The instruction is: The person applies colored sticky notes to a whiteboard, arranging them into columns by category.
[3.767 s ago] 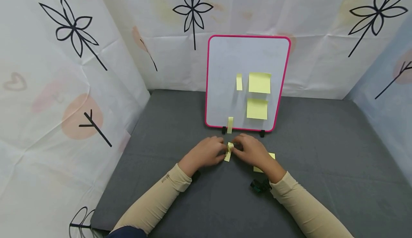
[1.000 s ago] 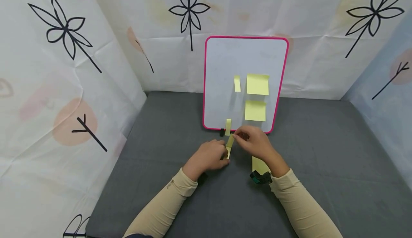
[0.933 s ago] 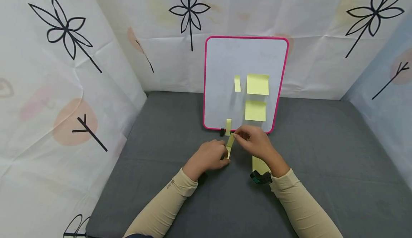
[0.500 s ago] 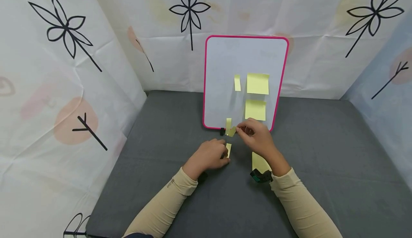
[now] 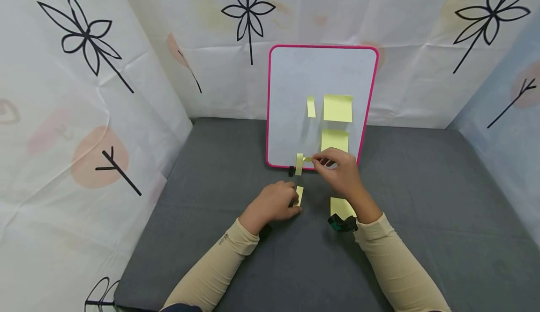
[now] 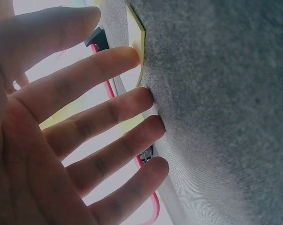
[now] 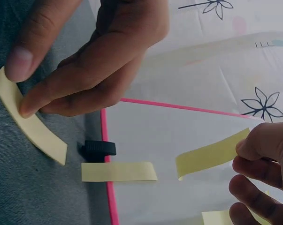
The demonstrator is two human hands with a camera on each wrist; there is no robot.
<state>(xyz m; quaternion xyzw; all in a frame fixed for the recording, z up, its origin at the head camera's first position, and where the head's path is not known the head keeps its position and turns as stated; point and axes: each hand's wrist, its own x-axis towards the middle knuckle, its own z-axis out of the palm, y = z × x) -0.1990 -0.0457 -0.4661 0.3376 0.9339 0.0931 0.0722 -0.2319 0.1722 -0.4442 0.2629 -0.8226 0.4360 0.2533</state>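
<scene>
In the head view my right hand point(image 5: 337, 169) is in front of the whiteboard's lower part. Its thumb and finger pinch one end of a narrow yellow sticky note point(image 7: 211, 152), whose free end points left. My left hand point(image 5: 274, 202) rests low over the table. With fingers extended, it presses a fingertip on a thin pad of narrow sticky notes point(image 7: 33, 126) lying on the cloth. Two narrow notes hang on the whiteboard point(image 5: 291, 77): an upper one point(image 5: 311, 107) and a lower one point(image 5: 299, 164) crossing the bottom frame. Two square sticky notes point(image 5: 337, 108) hang at its right.
A square sticky-note pad point(image 5: 341, 207) lies on the grey tablecloth point(image 5: 219, 162), partly behind the right wrist's dark camera point(image 5: 341, 223). A black clip foot point(image 5: 291, 171) supports the pink-framed board. Patterned white cloth point(image 5: 202, 21) surrounds the table at the back and sides.
My right hand has peeled the narrow note off the pad and lifted it up and right, toward the board. The left hand has stayed on the pad.
</scene>
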